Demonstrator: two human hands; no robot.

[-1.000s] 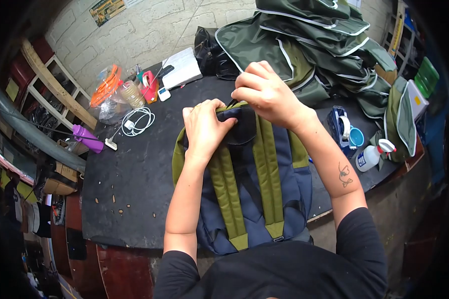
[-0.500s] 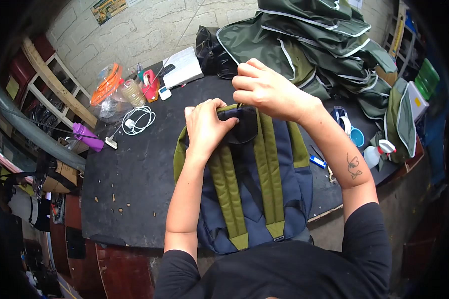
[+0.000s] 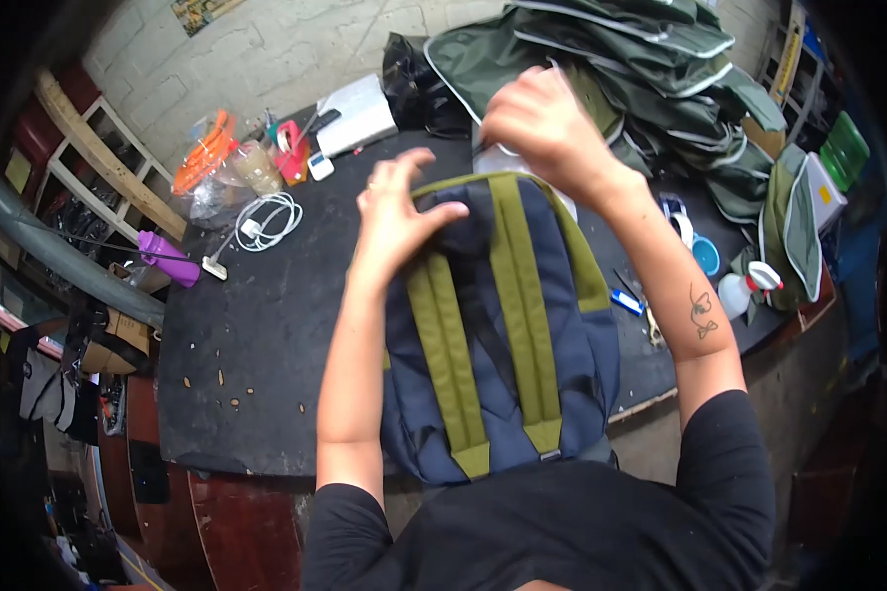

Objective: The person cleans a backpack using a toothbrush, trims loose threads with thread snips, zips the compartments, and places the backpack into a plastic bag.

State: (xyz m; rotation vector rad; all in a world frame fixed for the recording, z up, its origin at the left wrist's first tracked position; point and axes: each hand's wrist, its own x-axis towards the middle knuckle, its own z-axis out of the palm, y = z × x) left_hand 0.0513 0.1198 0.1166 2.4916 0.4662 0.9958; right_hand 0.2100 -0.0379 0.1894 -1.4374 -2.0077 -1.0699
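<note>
A navy backpack (image 3: 581,345) with olive shoulder straps (image 3: 525,325) lies strap side up at the table's front edge, against my body. My left hand (image 3: 396,212) is over its upper left corner, thumb and fingers spread apart, with nothing held between them. Above the bag's top edge, my right hand (image 3: 542,123) is raised with its fingers curled together. It is blurred, and a small dark thing shows at its fingertips, too smeared to make out.
Green fabric pieces with white edging (image 3: 650,69) are piled at the back right. A spray bottle (image 3: 744,289), blue cup (image 3: 705,254) and blue item (image 3: 627,301) lie right of the bag. A white cable (image 3: 269,222) and purple bottle (image 3: 168,258) are left.
My left hand has let go of the bag's top and spread its fingers. My right hand has risen away from the bag, whose top now lies flatter and farther forward.
</note>
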